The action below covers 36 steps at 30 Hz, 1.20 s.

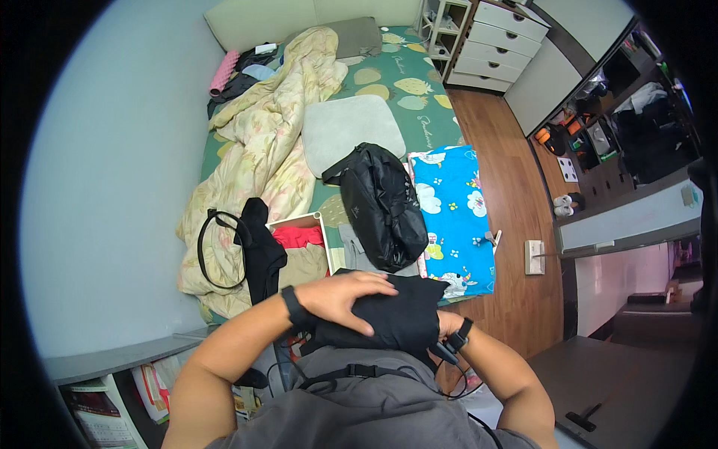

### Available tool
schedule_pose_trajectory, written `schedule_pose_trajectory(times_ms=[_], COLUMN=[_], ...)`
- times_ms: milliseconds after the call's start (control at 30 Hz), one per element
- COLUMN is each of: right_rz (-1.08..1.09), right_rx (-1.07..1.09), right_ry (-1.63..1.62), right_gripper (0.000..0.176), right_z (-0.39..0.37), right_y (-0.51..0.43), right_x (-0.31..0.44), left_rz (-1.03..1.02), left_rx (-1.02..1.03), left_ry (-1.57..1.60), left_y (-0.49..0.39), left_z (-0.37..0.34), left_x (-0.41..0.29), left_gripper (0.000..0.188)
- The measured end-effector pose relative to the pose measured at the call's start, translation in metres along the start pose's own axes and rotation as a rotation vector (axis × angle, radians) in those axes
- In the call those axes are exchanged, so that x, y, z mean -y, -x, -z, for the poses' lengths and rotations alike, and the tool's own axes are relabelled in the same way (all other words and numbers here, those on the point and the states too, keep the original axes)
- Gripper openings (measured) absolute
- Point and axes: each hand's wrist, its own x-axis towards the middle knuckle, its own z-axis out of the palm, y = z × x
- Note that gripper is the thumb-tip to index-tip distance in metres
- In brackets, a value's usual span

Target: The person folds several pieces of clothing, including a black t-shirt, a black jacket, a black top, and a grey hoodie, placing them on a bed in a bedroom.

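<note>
A folded black cloth or garment lies close against my body at the bed's near edge. My left hand rests on its upper left part with the fingers apart. At the cloth's right edge is my right hand, its fingers partly hidden behind the fabric. Just beyond lies a black bag on the bed. To the left, a white open box holds red cloth and beige cloth. Beside the box are another black garment and a black belt, lying on the quilt.
A crumpled floral quilt covers the bed's left side. Beyond the bag lies a grey cushion; right of it, a blue patterned cloth. A white drawer unit stands at the back right. Low shelves are at the near left.
</note>
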Motion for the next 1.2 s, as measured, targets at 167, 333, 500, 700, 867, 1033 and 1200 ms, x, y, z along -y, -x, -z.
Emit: schedule_pose_trajectory(times_ms=[167,333,500,700,867,1033,1200], right_rz=[-0.101,-0.006,0.279,-0.059,0.075,-0.124,-0.146], right_rx=[-0.06,-0.355,-0.624,-0.844,-0.515,-0.286,-0.432], right_ry=[-0.135,-0.461,0.093,0.29,-0.057,-0.537,-0.386], right_gripper=[0.041,0.023,0.045,0.09,0.081,0.054,0.035], right_z=[0.01,0.034,0.054,0.043,0.016,-0.005,-0.017], right_y=[-0.021,-0.015,0.01,-0.032,-0.083,-0.116,-0.143], right_x=[0.02,0.027,0.04,0.01,0.021,0.043,0.048], left_rz=[0.241,0.476,0.615,0.601,0.48,0.369,0.692], left_rx=[0.131,0.147,-0.226,-0.717,-0.787,-0.829,-0.931], left_ry=[0.114,0.14,0.181,0.937,1.316,1.418,1.071], left_y=[-0.035,-0.013,0.023,0.062,0.08,0.091,0.116], left_z=[-0.024,-0.047,-0.047,-0.036,-0.04,-0.059,-0.079], left_x=[-0.011,0.027,0.074,0.088,0.069,0.062,0.083], left_gripper=[0.101,0.061,0.037,0.037,0.047,0.055,0.05])
